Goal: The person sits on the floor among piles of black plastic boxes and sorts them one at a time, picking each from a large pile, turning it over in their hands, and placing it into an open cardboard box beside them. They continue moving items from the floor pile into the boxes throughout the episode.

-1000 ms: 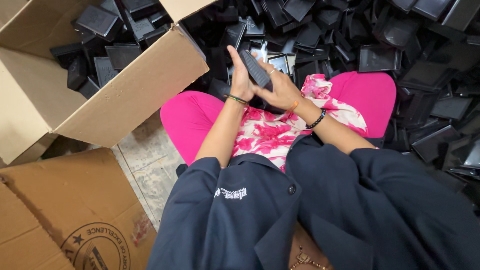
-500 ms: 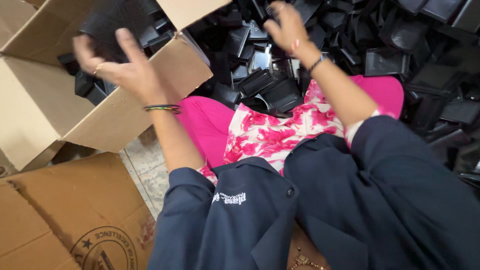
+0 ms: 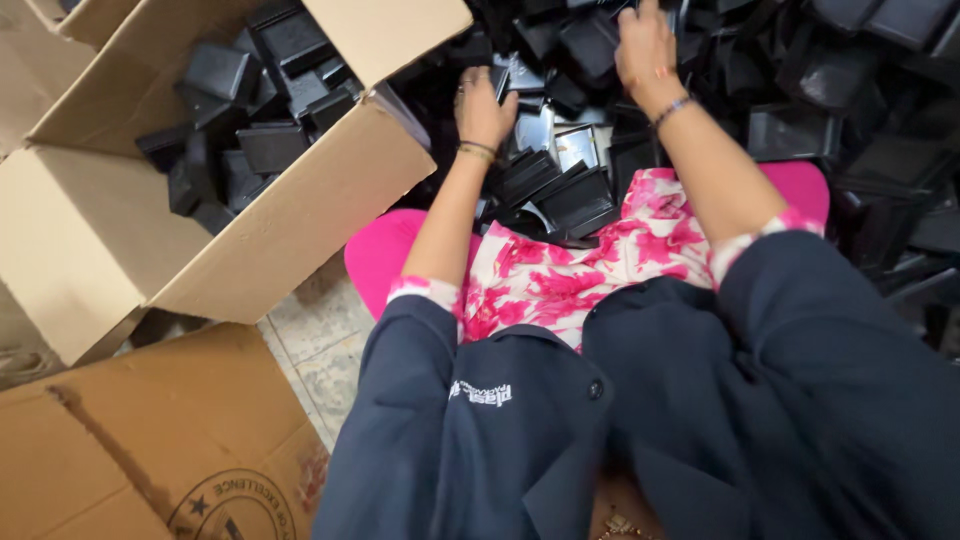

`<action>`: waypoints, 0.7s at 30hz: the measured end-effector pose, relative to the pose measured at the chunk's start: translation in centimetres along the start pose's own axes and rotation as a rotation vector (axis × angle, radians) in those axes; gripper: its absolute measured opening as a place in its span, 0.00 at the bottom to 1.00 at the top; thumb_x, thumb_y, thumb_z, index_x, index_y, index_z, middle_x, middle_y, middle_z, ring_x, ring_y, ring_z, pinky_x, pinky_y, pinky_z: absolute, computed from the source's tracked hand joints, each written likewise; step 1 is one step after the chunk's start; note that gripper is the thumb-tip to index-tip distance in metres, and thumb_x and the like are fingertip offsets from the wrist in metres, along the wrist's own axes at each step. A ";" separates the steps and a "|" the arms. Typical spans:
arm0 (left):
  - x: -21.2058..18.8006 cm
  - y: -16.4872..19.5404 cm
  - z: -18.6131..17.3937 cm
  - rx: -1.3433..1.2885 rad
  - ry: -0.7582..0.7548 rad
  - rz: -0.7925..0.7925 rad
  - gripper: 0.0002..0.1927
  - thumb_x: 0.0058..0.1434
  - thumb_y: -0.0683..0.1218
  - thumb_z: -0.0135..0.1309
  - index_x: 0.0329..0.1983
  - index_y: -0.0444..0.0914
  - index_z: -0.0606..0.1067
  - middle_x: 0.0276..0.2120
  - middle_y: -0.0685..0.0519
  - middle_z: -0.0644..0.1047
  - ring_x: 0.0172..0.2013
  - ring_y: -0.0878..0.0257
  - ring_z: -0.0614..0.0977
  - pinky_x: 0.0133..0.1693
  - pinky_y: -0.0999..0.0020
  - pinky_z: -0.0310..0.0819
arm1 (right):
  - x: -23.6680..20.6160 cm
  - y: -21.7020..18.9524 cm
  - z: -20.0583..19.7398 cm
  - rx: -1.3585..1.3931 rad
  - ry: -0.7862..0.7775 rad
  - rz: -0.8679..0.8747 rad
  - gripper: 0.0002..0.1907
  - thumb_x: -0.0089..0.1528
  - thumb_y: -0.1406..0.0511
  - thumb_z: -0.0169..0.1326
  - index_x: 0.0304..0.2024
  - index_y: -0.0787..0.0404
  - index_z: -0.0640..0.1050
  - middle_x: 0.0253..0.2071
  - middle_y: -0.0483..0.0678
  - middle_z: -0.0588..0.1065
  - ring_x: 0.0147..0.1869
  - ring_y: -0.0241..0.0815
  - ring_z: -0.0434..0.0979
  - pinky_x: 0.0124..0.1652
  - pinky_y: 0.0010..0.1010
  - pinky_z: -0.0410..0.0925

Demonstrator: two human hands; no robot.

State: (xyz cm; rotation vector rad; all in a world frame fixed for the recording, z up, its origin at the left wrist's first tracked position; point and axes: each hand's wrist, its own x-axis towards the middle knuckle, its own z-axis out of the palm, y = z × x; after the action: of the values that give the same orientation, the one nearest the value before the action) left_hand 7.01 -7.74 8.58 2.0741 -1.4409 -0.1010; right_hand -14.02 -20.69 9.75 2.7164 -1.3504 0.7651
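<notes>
Single head-worn view, steeply downward and close over lap, forward toward a pile of black trays (image 3: 800,90).

An open cardboard box (image 3: 200,200) is sitting to the person's left, with small plastic trays (image 3: 250,110) lying inside it. A heap of plastic trays (image 3: 850,110) is spreading ahead and to the right, a few of them resting on the person's lap. The left hand (image 3: 482,108) is lying on the heap just beside the box's corner; the right hand (image 3: 645,45) is reaching farther back into the heap. A flattened carton (image 3: 130,450) is lying on the floor (image 3: 315,350) nearer, below the box.
</notes>
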 end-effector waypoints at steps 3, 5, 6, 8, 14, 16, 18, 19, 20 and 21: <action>2.0 0.5 1.1 0.150 -0.162 -0.250 0.41 0.49 0.59 0.70 0.58 0.37 0.65 0.55 0.40 0.72 0.55 0.42 0.76 0.54 0.51 0.72 | -3.2 2.0 -1.6 0.397 0.030 0.203 0.11 0.60 0.70 0.60 0.44 0.65 0.76 0.43 0.57 0.75 0.45 0.56 0.78 0.46 0.42 0.73; 2.2 0.5 1.6 0.215 -0.160 -0.271 0.44 0.45 0.59 0.72 0.60 0.40 0.64 0.55 0.39 0.71 0.54 0.40 0.75 0.53 0.49 0.72 | -5.5 3.0 -2.1 0.571 0.011 0.354 0.12 0.62 0.68 0.60 0.47 0.63 0.77 0.45 0.55 0.76 0.47 0.54 0.79 0.49 0.41 0.74; 2.1 0.5 1.7 0.226 -0.165 -0.279 0.44 0.46 0.59 0.72 0.62 0.42 0.63 0.54 0.39 0.71 0.54 0.40 0.75 0.53 0.49 0.72 | -6.8 3.3 -2.3 0.620 -0.021 0.423 0.15 0.62 0.66 0.58 0.51 0.61 0.78 0.47 0.54 0.77 0.50 0.52 0.80 0.51 0.40 0.74; 1.7 0.7 1.8 0.256 -0.173 -0.285 0.45 0.48 0.58 0.71 0.66 0.45 0.62 0.53 0.38 0.72 0.53 0.39 0.76 0.54 0.49 0.72 | -8.9 3.7 -2.0 0.553 -0.046 0.434 0.18 0.63 0.65 0.59 0.56 0.59 0.79 0.53 0.55 0.75 0.53 0.54 0.79 0.53 0.41 0.73; -0.7 0.4 0.2 -0.979 -0.036 -0.427 0.45 0.56 0.55 0.68 0.71 0.45 0.57 0.48 0.41 0.81 0.48 0.51 0.82 0.53 0.58 0.77 | -10.5 2.1 1.0 0.033 -0.234 0.395 0.43 0.51 0.50 0.73 0.56 0.67 0.68 0.55 0.63 0.65 0.57 0.66 0.67 0.47 0.54 0.68; -2.6 -0.2 -1.1 -1.480 -0.095 -0.511 0.42 0.58 0.54 0.67 0.73 0.44 0.61 0.47 0.47 0.78 0.48 0.56 0.80 0.53 0.57 0.76 | -9.6 1.1 1.3 -0.137 -0.324 0.398 0.47 0.50 0.49 0.72 0.59 0.67 0.66 0.55 0.60 0.66 0.60 0.63 0.66 0.52 0.56 0.68; -4.6 -0.7 -2.4 -1.779 -0.151 -0.671 0.39 0.58 0.60 0.61 0.70 0.44 0.66 0.43 0.49 0.78 0.45 0.57 0.79 0.50 0.57 0.77 | -8.7 0.6 1.3 -0.161 -0.251 0.357 0.43 0.48 0.52 0.72 0.56 0.67 0.69 0.50 0.62 0.68 0.55 0.64 0.69 0.48 0.53 0.69; -5.5 -1.0 -2.9 -1.822 -0.179 -0.800 0.38 0.56 0.66 0.57 0.66 0.45 0.68 0.40 0.49 0.79 0.42 0.56 0.80 0.47 0.57 0.78 | -8.4 0.2 1.1 -0.173 -0.215 0.337 0.41 0.47 0.53 0.72 0.55 0.67 0.71 0.48 0.63 0.70 0.52 0.64 0.70 0.46 0.52 0.69; -6.1 -1.2 -3.2 -1.865 -0.208 -0.929 0.40 0.54 0.72 0.52 0.63 0.45 0.71 0.37 0.48 0.80 0.39 0.56 0.81 0.44 0.56 0.78 | -8.2 -0.3 0.6 -0.030 -0.192 0.315 0.37 0.50 0.53 0.72 0.54 0.64 0.73 0.47 0.62 0.71 0.52 0.63 0.71 0.47 0.51 0.69; -6.5 -1.4 -3.4 -1.844 -0.210 -0.930 0.41 0.54 0.73 0.50 0.62 0.43 0.72 0.38 0.48 0.81 0.40 0.56 0.81 0.44 0.57 0.79 | -8.1 -0.9 0.1 0.110 -0.169 0.294 0.33 0.52 0.53 0.72 0.54 0.62 0.75 0.46 0.61 0.73 0.51 0.63 0.72 0.49 0.51 0.69</action>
State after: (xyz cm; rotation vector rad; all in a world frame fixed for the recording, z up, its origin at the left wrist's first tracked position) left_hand 6.80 -0.30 8.87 0.8328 0.0636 -1.3865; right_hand -17.43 -14.06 6.40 2.7539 -1.8276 0.6520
